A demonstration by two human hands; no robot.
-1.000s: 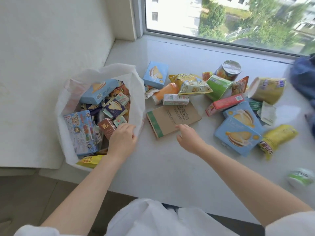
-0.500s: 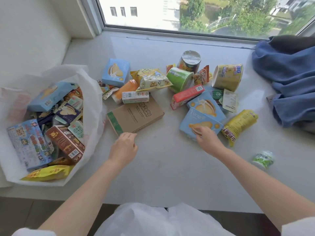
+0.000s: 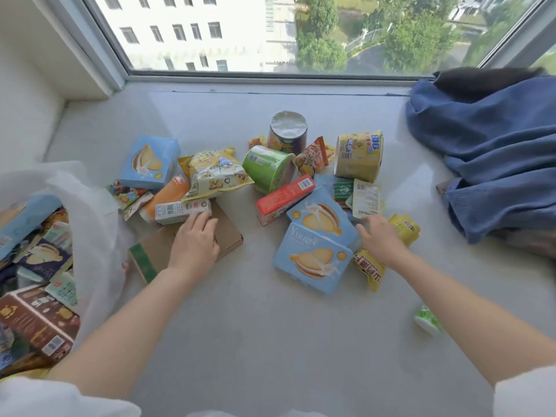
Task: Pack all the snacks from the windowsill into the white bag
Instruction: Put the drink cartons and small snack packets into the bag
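My left hand [image 3: 194, 243] has moved onto the flat brown cardboard box [image 3: 186, 246], fingers flat.
Right hand [image 3: 379, 237], fingers relaxed, at 3 o'clock beside two of three pale blue biscuit boxes [image 3: 313, 260].

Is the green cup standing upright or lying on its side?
On its side. The green cup lies on the windowsill, its round end facing sideways.
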